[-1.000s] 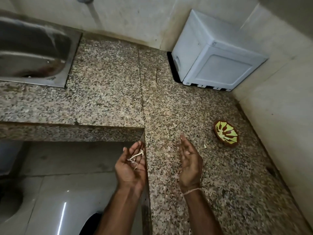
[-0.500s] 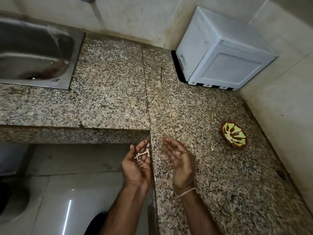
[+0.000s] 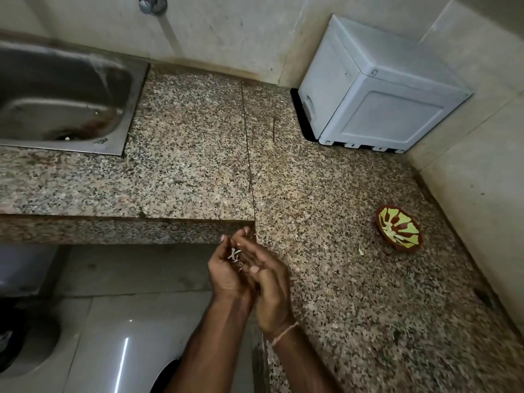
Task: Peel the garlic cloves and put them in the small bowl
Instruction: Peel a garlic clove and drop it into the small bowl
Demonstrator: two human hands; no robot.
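Note:
My left hand point(image 3: 226, 276) is cupped palm-up at the inner corner of the granite counter point(image 3: 326, 222), just off its edge. Pale garlic skins point(image 3: 234, 254) lie in its palm. My right hand point(image 3: 269, 287) lies edge-on against the left one, fingers straight and touching its palm beside the skins. The small bowl point(image 3: 398, 228), brown with a green and yellow pattern, sits tilted on the counter far to the right, near the wall. What it holds cannot be made out. A small pale scrap point(image 3: 361, 251) lies on the counter next to the bowl.
A steel sink point(image 3: 65, 100) is set into the counter at the left, with a tap point(image 3: 149, 2) on the wall above. A white boxy appliance point(image 3: 377, 89) fills the back right corner. Tiled floor point(image 3: 113, 321) lies below the counter's cut-out.
My right hand has swung left from over the counter and now meets my left hand. The left hand stayed at the counter's corner with the skins in its palm.

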